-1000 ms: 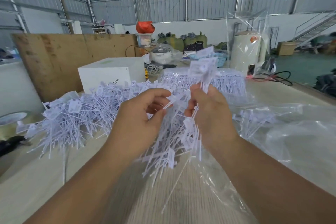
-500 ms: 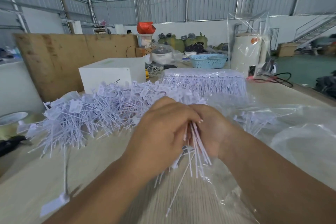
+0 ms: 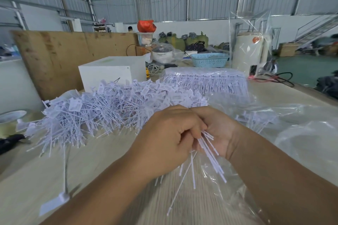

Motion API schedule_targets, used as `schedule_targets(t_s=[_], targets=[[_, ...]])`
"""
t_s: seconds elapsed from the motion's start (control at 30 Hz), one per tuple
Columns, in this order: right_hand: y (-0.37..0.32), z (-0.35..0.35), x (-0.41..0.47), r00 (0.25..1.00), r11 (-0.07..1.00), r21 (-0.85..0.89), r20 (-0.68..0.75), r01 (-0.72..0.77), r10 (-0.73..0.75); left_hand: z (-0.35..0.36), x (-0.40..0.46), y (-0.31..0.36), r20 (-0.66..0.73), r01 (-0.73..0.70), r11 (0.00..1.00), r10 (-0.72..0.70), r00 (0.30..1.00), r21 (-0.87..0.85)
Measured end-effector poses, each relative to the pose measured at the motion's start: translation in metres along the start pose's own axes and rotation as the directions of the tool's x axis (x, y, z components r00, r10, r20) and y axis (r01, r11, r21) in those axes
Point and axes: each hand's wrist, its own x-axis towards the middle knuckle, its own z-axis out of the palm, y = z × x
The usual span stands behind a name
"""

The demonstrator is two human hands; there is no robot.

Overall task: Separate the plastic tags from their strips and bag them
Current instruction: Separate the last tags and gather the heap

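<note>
No writing can be read: the print on the white tags is too blurred. A single tag (image 3: 54,203) lies on the table (image 3: 27,179) at lower left. Behind it spreads the loose tag pile (image 3: 109,109), with a white box (image 3: 109,71) beyond. The left hand (image 3: 164,142) curls over a bundle of tags (image 3: 206,155), hiding their heads; the right hand (image 3: 219,131) grips it too, fingers hidden. Their stems hang over a clear plastic bag (image 3: 228,197). Farther right, bagged tag strips (image 3: 204,80) sit stacked.
</note>
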Motion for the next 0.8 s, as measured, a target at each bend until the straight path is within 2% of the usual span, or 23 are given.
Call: schedule_targets(t_s=[0.13, 0.23, 0.4, 0.57, 0.7, 0.8], targets=[[0.002, -0.002, -0.003, 1.0, 0.998, -0.058, 0.023, 0.019, -0.017, -0.005, 0.001, -0.003, -0.064, 0.093, 0.995, -0.09, 0.994, 0.038], [-0.004, 0.0, -0.002, 0.998, 0.993, -0.112, -0.05, 0.034, -0.04, -0.005, -0.002, -0.007, -0.076, 0.184, 0.983, -0.184, 0.98, -0.008], [-0.023, -0.002, -0.01, 0.98, 0.985, -0.166, -0.18, 0.054, -0.084, -0.001, -0.006, -0.02, -0.146, 0.322, 0.945, -0.312, 0.939, 0.051], [-0.031, -0.002, -0.024, 0.978, 0.923, -0.377, -0.149, 0.08, -0.146, 0.011, -0.013, -0.032, 0.053, 0.38, 0.915, -0.39, 0.919, 0.132], [-0.031, -0.013, -0.032, 0.967, 0.746, -0.665, -0.172, 0.027, -0.188, 0.027, -0.016, -0.025, 0.248, 0.396, 0.907, -0.42, 0.873, 0.144], [-0.019, -0.03, -0.039, 0.965, 0.677, -0.736, -0.179, -0.003, -0.191, 0.035, -0.018, -0.015, 0.382, 0.343, 0.918, -0.395, 0.835, 0.198]])
